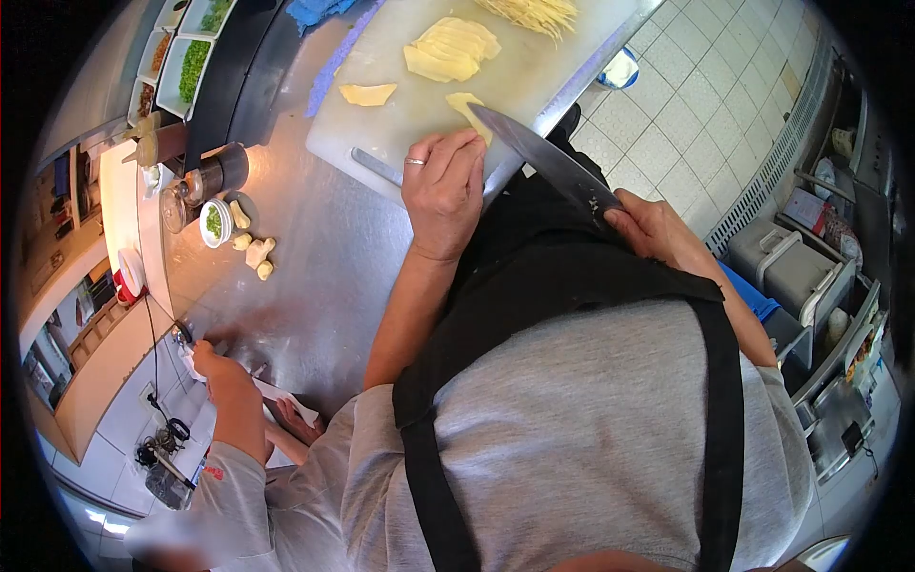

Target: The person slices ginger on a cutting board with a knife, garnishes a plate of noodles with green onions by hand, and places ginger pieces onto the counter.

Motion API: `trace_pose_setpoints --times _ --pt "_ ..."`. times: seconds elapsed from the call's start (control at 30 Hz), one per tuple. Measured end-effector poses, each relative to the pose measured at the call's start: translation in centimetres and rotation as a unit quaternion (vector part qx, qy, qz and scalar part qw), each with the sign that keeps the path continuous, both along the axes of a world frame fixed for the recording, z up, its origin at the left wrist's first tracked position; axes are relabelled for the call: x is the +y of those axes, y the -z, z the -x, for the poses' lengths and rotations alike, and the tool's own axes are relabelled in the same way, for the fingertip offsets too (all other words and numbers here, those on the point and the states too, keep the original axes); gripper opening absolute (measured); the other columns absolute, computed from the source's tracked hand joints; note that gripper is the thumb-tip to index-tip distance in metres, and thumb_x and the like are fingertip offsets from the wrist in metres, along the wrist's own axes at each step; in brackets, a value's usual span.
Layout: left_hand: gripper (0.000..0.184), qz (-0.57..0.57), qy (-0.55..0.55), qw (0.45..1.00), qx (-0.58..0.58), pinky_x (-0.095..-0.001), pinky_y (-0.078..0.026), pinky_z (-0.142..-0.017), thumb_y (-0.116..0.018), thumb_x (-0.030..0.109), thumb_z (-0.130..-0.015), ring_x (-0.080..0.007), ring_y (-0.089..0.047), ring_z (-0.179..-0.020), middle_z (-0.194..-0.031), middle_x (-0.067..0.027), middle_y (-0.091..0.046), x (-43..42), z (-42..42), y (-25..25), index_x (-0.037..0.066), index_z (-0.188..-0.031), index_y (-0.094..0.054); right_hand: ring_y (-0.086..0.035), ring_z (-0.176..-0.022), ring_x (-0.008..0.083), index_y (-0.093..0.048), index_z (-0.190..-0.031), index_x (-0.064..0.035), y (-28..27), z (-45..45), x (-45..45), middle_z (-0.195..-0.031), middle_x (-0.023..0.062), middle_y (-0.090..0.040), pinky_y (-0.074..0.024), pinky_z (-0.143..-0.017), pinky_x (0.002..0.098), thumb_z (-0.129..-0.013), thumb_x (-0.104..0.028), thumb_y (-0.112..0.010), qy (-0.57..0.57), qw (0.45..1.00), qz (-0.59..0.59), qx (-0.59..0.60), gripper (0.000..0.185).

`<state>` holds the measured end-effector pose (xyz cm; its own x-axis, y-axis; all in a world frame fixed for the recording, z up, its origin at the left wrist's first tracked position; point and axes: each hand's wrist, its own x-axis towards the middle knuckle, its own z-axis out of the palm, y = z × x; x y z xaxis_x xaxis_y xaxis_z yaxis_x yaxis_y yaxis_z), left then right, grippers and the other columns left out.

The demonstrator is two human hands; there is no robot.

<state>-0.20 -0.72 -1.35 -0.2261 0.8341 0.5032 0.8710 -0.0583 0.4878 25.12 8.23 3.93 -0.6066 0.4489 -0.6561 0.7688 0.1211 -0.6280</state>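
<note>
My right hand (653,229) is wrapped round the handle of a large kitchen knife (548,160). The blade runs up and left, its tip beside a thin pale yellow slice (465,103). With bent fingers, my left hand (444,195) presses on the near end of that slice; a ring shows on one finger. Both the slice and the hand are on a white cutting board (381,133). Farther up the board lie a single slice (368,94), a fanned pile of slices (451,50) and a heap of fine shreds (534,13).
Ginger pieces (258,253) and a white cup of chopped greens (216,223) stand on the steel counter (305,248). Containers of green toppings (193,71) line the back. Another person's arm (232,396) works at the lower left. A bowl (620,69) is beyond the board's right edge.
</note>
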Motion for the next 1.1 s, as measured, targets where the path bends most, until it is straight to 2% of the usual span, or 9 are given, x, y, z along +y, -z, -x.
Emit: trace_pose_setpoints --times 0.57,0.67,0.87,1.1 --pt "0.018 0.004 0.011 1.000 0.006 -0.0343 -0.050 -0.080 -0.073 -0.001 -0.072 -0.0258 -0.060 -0.087 -0.094 -0.0051 -0.068 -0.1 0.2 0.2 0.005 -0.088 -0.070 -0.056 -0.070 0.0301 -0.052 -0.094 -0.0025 1.1 1.1 0.9 -0.074 0.0192 -0.056 -0.0452 -0.070 0.0383 -0.100 -0.031 -0.049 0.031 0.994 0.090 0.045 0.029" --pt "0.018 0.000 0.011 1.000 0.002 -0.0341 -0.049 -0.080 -0.073 -0.001 -0.072 -0.0256 -0.060 -0.087 -0.094 -0.0048 -0.068 -0.1 0.2 0.1 0.005 -0.088 -0.070 -0.056 -0.070 0.0294 -0.052 -0.094 -0.0025 0.8 0.9 0.7 -0.075 0.0185 -0.056 -0.0453 -0.070 0.0379 -0.100 -0.031 -0.049 0.022 0.997 0.074 0.027 0.030" --pt "0.017 -0.003 0.013 1.000 0.001 -0.0335 -0.049 -0.080 -0.073 0.000 -0.072 -0.0249 -0.060 -0.086 -0.094 -0.0044 -0.068 0.0 0.0 0.2 0.006 -0.088 -0.070 -0.056 -0.070 0.0324 -0.051 -0.094 -0.0025 1.4 1.4 0.8 -0.074 0.0193 -0.056 -0.0451 -0.069 0.0388 -0.100 -0.033 -0.048 0.018 0.995 0.081 0.054 0.031" --pt "0.018 -0.004 0.012 1.000 0.003 -0.0334 -0.049 -0.081 -0.073 0.000 -0.072 -0.0243 -0.060 -0.088 -0.094 -0.0040 -0.068 -0.1 0.1 0.2 0.006 -0.089 -0.069 -0.059 -0.074 0.0409 -0.050 -0.092 -0.0017 1.3 1.2 0.7 -0.075 0.0237 -0.058 -0.0449 -0.068 0.0449 -0.100 -0.034 -0.048 0.003 0.999 0.004 0.035 0.033"
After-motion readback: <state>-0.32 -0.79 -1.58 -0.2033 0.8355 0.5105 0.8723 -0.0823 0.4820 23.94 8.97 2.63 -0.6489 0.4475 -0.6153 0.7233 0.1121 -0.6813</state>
